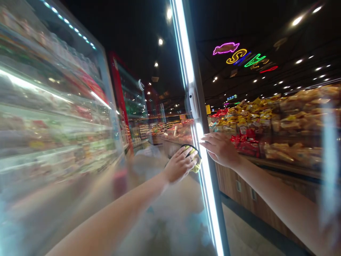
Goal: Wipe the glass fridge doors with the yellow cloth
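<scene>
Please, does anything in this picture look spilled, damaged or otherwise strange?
Nothing looks spilled or broken. Only the glass door seems odd: its lower part looks cloudy, below the cloth under the left hand; this may be mist or just reflection. The shelves at left are too blurred to judge.

From my remote seat I have my left hand (181, 164) spread over a yellow cloth (197, 166) at a glass door (170, 209), just beside its bright light strip (210, 199). My right hand (223, 149) reaches in from the other side, fingertips at the strip, below the handle (193, 101); I can't tell whether they grip. Stocked shelves (55, 131) blur on my left; bagged goods (250, 113) pile up right, under coloured neon shapes (237, 56).
</scene>
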{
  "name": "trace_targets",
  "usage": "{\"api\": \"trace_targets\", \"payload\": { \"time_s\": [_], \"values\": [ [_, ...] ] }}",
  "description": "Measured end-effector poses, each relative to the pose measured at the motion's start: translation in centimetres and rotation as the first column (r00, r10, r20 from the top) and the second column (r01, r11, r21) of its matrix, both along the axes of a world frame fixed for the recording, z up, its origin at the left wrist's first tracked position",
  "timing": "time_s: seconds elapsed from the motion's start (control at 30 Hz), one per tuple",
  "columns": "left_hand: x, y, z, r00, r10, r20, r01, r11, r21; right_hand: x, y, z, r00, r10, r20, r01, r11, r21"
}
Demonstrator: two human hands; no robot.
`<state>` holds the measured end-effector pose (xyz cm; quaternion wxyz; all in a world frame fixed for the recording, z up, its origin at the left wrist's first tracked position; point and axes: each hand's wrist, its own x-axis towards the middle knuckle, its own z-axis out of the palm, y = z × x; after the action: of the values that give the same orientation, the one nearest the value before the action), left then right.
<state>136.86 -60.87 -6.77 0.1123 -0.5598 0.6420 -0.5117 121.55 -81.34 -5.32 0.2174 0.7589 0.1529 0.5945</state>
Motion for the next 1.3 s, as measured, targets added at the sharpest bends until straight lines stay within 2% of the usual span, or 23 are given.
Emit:
{"api": "trace_targets", "payload": {
  "time_s": [0.03,0.1,0.17,0.23,0.3,0.37,0.5,0.57,0.6,0.67,0.73,0.8,0.83,0.87,0.9,1.0,1.1,1.2,1.23,1.3],
  "values": [
    [0.1,0.1,0.2,1.000,-0.004,0.017,0.003,1.000,0.029,0.0,0.1,0.0,1.000,-0.002,-0.013,0.002,1.000,0.013],
    [0.1,-0.4,2.1,1.000,0.010,0.001,-0.010,1.000,-0.005,0.0,0.4,0.1,1.000,0.004,-0.024,-0.003,0.999,0.046],
    [-0.2,-1.5,5.3,0.996,0.032,-0.080,-0.044,0.987,-0.153,0.0,0.6,0.4,1.000,0.020,-0.005,-0.020,0.996,0.089],
    [-0.6,-2.8,8.3,0.982,0.018,-0.186,-0.083,0.934,-0.347,0.0,0.8,0.9,0.998,0.041,0.042,-0.046,0.987,0.151],
    [-1.0,-3.7,9.6,0.974,0.002,-0.226,-0.096,0.909,-0.405,0.0,1.0,1.3,0.992,0.077,0.095,-0.097,0.970,0.224],
    [-1.2,-3.7,8.6,0.980,0.003,-0.201,-0.076,0.931,-0.356,0.1,1.1,1.5,0.982,0.131,0.139,-0.166,0.946,0.279],
    [-0.9,-2.1,2.3,0.997,0.000,-0.082,-0.013,0.988,-0.153,0.2,1.4,1.3,0.957,0.215,0.193,-0.267,0.912,0.310],
    [-0.8,-1.4,0.3,1.000,0.002,-0.026,-0.003,0.999,-0.047,0.5,1.7,1.1,0.959,0.219,0.181,-0.268,0.909,0.318],
    [-0.7,-1.2,0.1,1.000,0.008,-0.018,-0.008,1.000,-0.020,0.6,1.9,0.9,0.963,0.215,0.161,-0.257,0.911,0.321],
    [-0.7,-1.0,1.3,0.998,0.030,-0.052,-0.033,0.998,-0.062,0.9,2.4,0.7,0.973,0.200,0.115,-0.227,0.920,0.320],
    [-0.8,-1.0,3.5,0.990,0.043,-0.137,-0.073,0.972,-0.225,1.1,2.8,0.5,0.980,0.179,0.089,-0.198,0.927,0.318],
    [-0.9,-1.2,5.3,0.974,0.036,-0.226,-0.132,0.894,-0.428,1.2,2.9,0.3,0.983,0.164,0.087,-0.183,0.928,0.324],
    [-1.1,-1.4,5.6,0.968,0.032,-0.250,-0.154,0.860,-0.486,1.2,2.9,0.2,0.983,0.159,0.091,-0.180,0.926,0.332],
    [-1.2,-1.6,5.6,0.966,0.034,-0.257,-0.164,0.849,-0.503,1.3,2.8,0.0,0.983,0.155,0.096,-0.179,0.922,0.342],
    [-1.3,-1.9,5.2,0.968,0.039,-0.250,-0.159,0.862,-0.481,1.3,2.6,-0.1,0.983,0.151,0.105,-0.179,0.917,0.355],
    [-1.5,-2.6,4.1,0.981,0.042,-0.190,-0.102,0.942,-0.320,1.4,2.3,-0.4,0.981,0.139,0.139,-0.183,0.901,0.393],
    [-1.1,-2.0,4.8,0.988,0.030,-0.152,-0.070,0.961,-0.267,1.6,2.4,-0.6,0.980,0.145,0.135,-0.187,0.904,0.385],
    [-0.3,0.2,5.5,0.982,0.035,-0.186,-0.110,0.905,-0.410,1.7,2.7,-0.8,0.984,0.146,0.107,-0.174,0.921,0.348],
    [-0.1,1.1,5.1,0.977,0.040,-0.208,-0.137,0.869,-0.475,1.7,2.8,-0.9,0.983,0.150,0.103,-0.176,0.924,0.338],
    [0.1,2.5,3.2,0.970,0.055,-0.237,-0.179,0.820,-0.543,2.0,3.0,-1.2,0.981,0.164,0.103,-0.190,0.924,0.333]
  ]
}}
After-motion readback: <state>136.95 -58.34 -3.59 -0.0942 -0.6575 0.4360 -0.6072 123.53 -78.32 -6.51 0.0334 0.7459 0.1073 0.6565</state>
